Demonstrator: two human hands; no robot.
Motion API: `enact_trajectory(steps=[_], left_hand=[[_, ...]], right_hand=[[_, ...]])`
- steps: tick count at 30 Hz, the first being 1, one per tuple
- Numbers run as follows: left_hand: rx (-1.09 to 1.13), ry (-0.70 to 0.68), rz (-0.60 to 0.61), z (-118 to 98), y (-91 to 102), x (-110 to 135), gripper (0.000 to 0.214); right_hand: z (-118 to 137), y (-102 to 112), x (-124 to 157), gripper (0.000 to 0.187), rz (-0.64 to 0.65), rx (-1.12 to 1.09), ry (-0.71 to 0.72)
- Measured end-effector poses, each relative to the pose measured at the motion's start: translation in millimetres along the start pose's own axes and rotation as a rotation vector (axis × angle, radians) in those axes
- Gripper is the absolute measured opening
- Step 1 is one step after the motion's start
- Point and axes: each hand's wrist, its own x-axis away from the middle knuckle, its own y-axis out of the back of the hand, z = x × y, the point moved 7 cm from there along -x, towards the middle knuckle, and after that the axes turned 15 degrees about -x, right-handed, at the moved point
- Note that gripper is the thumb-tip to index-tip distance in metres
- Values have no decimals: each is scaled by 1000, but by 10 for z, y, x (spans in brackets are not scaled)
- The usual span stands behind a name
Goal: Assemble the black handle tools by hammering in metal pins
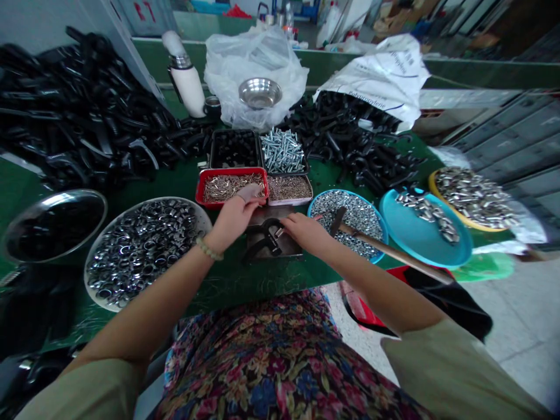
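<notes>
My left hand reaches over the front rim of a red tray full of small metal pins, its fingers bent down together at the tray's edge; what they pinch is hidden. My right hand rests on a black curved plastic part that lies on a small grey metal block at the table's middle, fingers closed on the part's right end. A hammer with a wooden handle lies just right of that hand, its head on a blue bowl of small nuts.
A steel bowl of metal rings and a steel bowl of black parts stand at left. Trays of screws, a teal plate, a yellow bowl, black part heaps, a white bottle and plastic bags crowd the green table.
</notes>
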Motion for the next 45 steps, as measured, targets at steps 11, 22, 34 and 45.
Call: enact_trajectory(steps=[11, 22, 34, 45], left_hand=[[-120, -58, 119, -86, -402, 396, 48], [-573, -278, 208, -309, -505, 605, 30], [-527, -311, 58, -214, -421, 782, 27], [-626, -220, 47, -220, -392, 896, 39]], right_hand=[[-1340, 345, 1323, 33, -104, 132, -489], [-367, 356, 1015, 37, -193, -315, -404], [3, 371, 454, 37, -100, -353, -354], [-163, 292, 531, 38, -228, -356, -385]])
